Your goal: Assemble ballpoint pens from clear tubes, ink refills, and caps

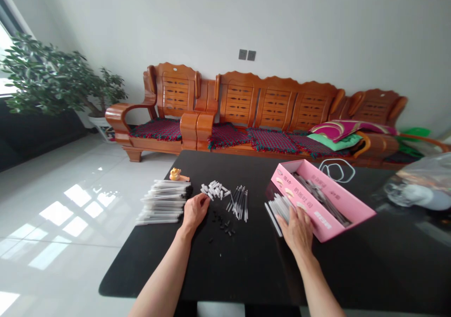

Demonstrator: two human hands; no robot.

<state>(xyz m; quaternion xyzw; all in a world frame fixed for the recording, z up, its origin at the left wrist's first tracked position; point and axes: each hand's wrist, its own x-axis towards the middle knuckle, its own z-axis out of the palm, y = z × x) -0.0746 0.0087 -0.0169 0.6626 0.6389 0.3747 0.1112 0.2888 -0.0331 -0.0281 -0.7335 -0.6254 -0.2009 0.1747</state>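
Observation:
My left hand (pixel 194 210) rests on the black table (pixel 246 270), its fingers curled next to a stack of white pen barrels (pixel 162 202) and a small heap of white caps (pixel 214 189). Small black bits (pixel 221 222) lie scattered just right of it. A bunch of thin refills (pixel 239 202) lies in the middle. My right hand (pixel 298 228) lies flat with fingers spread over a pile of clear pen tubes (pixel 278 206), beside a pink cardboard box (pixel 327 213) that holds more pen parts.
A small yellow toy (pixel 176 174) sits behind the barrel stack. White loops of cord (pixel 336 170) lie behind the box, a plastic bag (pixel 421 185) at the right. A wooden sofa (pixel 268 115) and armchair (pixel 162 115) stand behind, a potted plant (pixel 52 80) at left.

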